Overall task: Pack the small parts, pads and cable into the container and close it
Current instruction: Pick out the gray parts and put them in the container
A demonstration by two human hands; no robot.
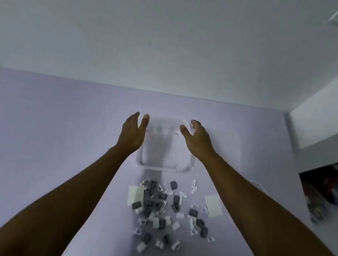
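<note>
Container between left hand and right hand, fingers apart, empty; small parts, pads, cable nearer.

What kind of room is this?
Probably a plain workroom: a pale lilac tabletop against a bare white wall, with small grey and white plastic parts scattered near a clear plastic container.

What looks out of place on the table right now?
The small parts lie scattered loose on the near side of the container, with two pads among them and the cable trailing right. Nothing looks damaged.
</note>
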